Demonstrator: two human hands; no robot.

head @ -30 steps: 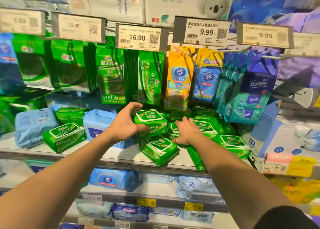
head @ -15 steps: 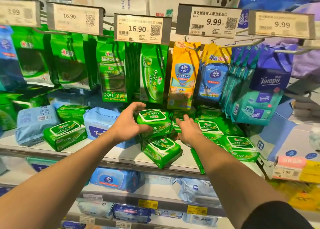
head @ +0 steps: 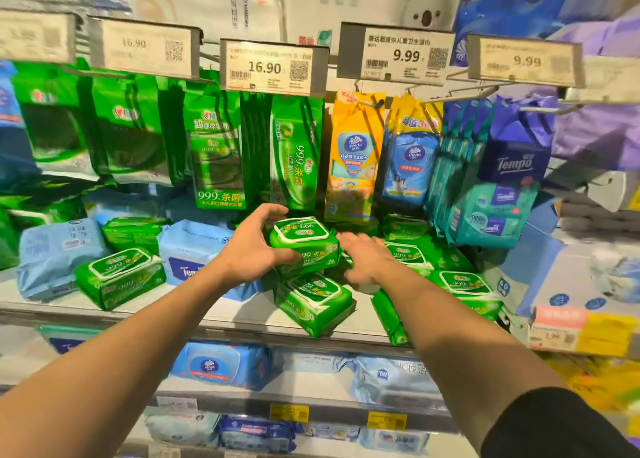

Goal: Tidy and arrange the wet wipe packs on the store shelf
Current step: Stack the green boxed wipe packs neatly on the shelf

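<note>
Fingers and thumb of my left hand (head: 256,250) curl round a green soft-plastic wet wipe pack with a white-rimmed flip lid (head: 304,243), thumb across its front face, fingers over its far top edge. The pack sits lid-up on top of other green packs near the middle of the grey store shelf (head: 221,319). My right hand (head: 367,260) reaches in just beside the pack's right end, fingers fairly straight and blurred, resting on the heap of green packs (head: 412,255) there; I cannot tell whether it touches the held pack. A second green flip-lid pack (head: 313,303) lies tilted at the shelf's front edge, below my hands. Another green pack (head: 119,277) lies well apart towards the left end, beside a pale blue soft pack (head: 52,253).
</note>
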